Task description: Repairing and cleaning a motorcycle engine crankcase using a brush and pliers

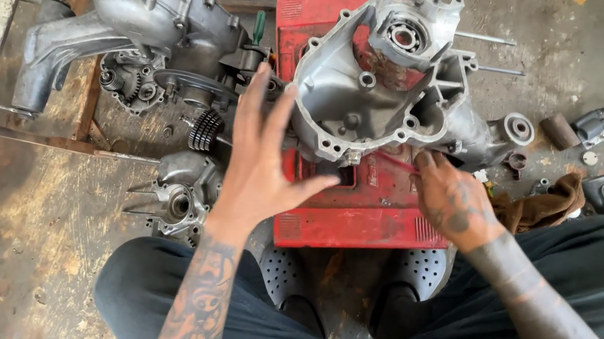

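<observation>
Resting on a red panel (362, 205), grey engine casing (368, 98) — left hand (262, 158) spread, right hand (450, 200) curled, neither gripping.

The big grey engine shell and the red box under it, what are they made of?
The engine shell looks like cast metal, probably aluminium: dull silver-grey, thick walls, bolt holes round the rim, greasy smudges. The red box seems to be painted sheet metal, though it could be plastic: flat panels with slotted vents, scuffed and dirty. The left hand hovers open beside the shell; the right hand rests on the box.
</observation>
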